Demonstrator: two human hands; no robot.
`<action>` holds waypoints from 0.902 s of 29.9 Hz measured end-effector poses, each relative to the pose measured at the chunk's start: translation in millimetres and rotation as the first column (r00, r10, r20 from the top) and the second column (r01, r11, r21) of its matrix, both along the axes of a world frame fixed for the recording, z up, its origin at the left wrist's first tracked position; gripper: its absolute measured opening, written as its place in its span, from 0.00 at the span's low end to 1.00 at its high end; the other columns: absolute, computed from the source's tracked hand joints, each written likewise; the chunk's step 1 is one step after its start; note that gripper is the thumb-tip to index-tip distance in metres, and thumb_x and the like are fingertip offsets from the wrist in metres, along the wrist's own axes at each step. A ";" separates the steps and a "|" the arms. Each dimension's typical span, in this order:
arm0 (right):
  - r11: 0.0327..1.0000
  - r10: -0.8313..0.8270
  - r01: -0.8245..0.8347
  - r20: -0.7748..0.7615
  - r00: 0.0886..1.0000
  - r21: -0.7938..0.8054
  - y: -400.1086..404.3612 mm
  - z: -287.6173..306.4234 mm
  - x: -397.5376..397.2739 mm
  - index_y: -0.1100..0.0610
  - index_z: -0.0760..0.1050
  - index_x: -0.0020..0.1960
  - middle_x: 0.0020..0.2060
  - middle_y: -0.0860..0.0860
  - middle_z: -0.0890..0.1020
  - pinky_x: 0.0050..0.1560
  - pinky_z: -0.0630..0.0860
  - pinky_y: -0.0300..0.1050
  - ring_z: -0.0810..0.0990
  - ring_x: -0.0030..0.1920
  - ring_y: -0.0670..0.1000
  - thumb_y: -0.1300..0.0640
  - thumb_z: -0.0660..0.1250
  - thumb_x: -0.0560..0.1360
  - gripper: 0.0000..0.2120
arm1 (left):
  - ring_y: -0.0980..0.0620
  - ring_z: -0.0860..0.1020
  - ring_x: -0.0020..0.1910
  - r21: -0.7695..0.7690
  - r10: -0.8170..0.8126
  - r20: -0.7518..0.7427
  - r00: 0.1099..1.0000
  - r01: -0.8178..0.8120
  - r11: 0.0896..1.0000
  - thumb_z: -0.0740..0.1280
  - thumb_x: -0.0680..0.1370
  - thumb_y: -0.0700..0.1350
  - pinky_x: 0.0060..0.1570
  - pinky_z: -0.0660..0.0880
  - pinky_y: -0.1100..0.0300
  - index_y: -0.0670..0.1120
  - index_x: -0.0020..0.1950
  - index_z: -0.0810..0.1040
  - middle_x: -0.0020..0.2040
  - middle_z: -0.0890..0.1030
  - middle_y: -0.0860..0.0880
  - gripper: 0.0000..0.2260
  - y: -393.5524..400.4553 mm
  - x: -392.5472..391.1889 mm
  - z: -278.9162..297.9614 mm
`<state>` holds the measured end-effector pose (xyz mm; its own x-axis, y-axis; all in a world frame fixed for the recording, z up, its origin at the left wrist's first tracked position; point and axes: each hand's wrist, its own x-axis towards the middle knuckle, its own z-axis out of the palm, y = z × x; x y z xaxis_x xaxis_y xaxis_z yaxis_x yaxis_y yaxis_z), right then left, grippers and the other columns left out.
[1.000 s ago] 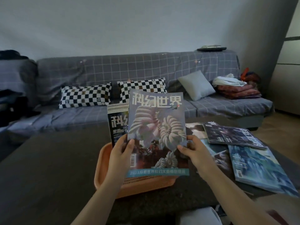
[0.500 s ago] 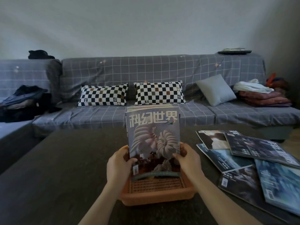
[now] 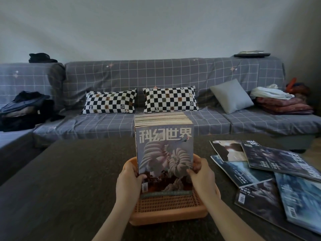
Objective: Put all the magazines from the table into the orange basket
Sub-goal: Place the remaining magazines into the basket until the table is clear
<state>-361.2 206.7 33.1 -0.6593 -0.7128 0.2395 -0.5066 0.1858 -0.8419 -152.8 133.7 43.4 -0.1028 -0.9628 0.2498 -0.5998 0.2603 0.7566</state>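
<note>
Both hands hold one magazine [image 3: 165,153] upright in the orange basket [image 3: 166,213], which sits on the near middle of the dark table [image 3: 69,180]. The left hand [image 3: 127,181] grips its left edge with the thumb over the cover; the right hand [image 3: 203,178] grips the right edge the same way. Behind this cover stands a row of more magazines [image 3: 161,118], too tightly packed to count. Five loose magazines [image 3: 278,171] lie overlapping flat on the table to the right. On the far sofa [image 3: 156,75] rest two checkered pillows [image 3: 109,101] and one grey cushion [image 3: 231,96].
</note>
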 end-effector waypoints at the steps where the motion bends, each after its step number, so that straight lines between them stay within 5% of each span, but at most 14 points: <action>1: 1.000 0.001 -0.001 0.003 1.000 0.000 -0.4 -0.5 -0.4 0.54 0.71 0.63 0.49 0.48 0.82 0.35 0.65 0.27 0.75 0.44 0.40 0.58 0.71 0.72 0.21 | 0.58 0.78 0.36 0.000 0.000 -0.003 1.000 0.000 1.000 0.73 0.72 0.43 0.31 0.71 0.66 0.54 0.40 0.67 0.38 0.77 0.55 0.15 0.2 0.0 -0.1; 6: 0.997 0.061 -0.056 -0.094 0.994 0.054 -3.1 -1.8 -0.8 0.50 0.73 0.64 0.53 0.48 0.81 0.46 0.72 0.35 0.79 0.49 0.45 0.56 0.67 0.74 0.19 | 0.60 0.79 0.37 -0.034 -0.027 0.042 0.999 0.029 0.999 0.69 0.76 0.45 0.38 0.79 0.61 0.53 0.45 0.72 0.39 0.79 0.57 0.06 0.8 0.2 -1.4; 9: 0.986 0.124 -0.106 -0.137 0.983 0.131 -6.2 -2.4 -1.8 0.49 0.72 0.65 0.48 0.45 0.81 0.36 0.67 0.26 0.76 0.40 0.38 0.55 0.65 0.76 0.18 | 0.59 0.80 0.32 -0.029 -0.059 0.058 0.997 0.061 0.998 0.65 0.79 0.45 0.36 0.80 0.60 0.50 0.45 0.79 0.35 0.81 0.54 0.05 -0.8 0.0 -2.1; 14: 0.981 0.135 -0.111 -0.141 0.981 0.162 -6.9 -1.7 -5.1 0.50 0.75 0.61 0.35 0.39 0.76 0.29 0.65 0.28 0.75 0.35 0.37 0.53 0.64 0.77 0.14 | 0.59 0.79 0.30 -0.034 -0.054 0.100 0.994 0.058 0.998 0.65 0.79 0.46 0.30 0.75 0.65 0.49 0.44 0.80 0.33 0.80 0.54 0.06 -3.9 1.5 -1.1; 27: 0.976 0.180 -0.163 -0.110 0.978 0.147 -4.7 -2.1 -3.3 0.49 0.69 0.67 0.50 0.46 0.80 0.36 0.67 0.29 0.76 0.43 0.42 0.52 0.63 0.77 0.18 | 0.59 0.78 0.27 0.019 -0.036 0.083 0.996 0.034 0.999 0.65 0.79 0.50 0.26 0.72 0.66 0.52 0.42 0.79 0.31 0.80 0.53 0.07 -3.7 1.3 -2.9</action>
<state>-364.5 202.1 31.0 -0.4966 -0.8439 0.2029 -0.6382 0.1965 -0.7444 -151.6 130.0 40.4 -0.1561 -0.9624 0.2223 -0.6520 0.2695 0.7087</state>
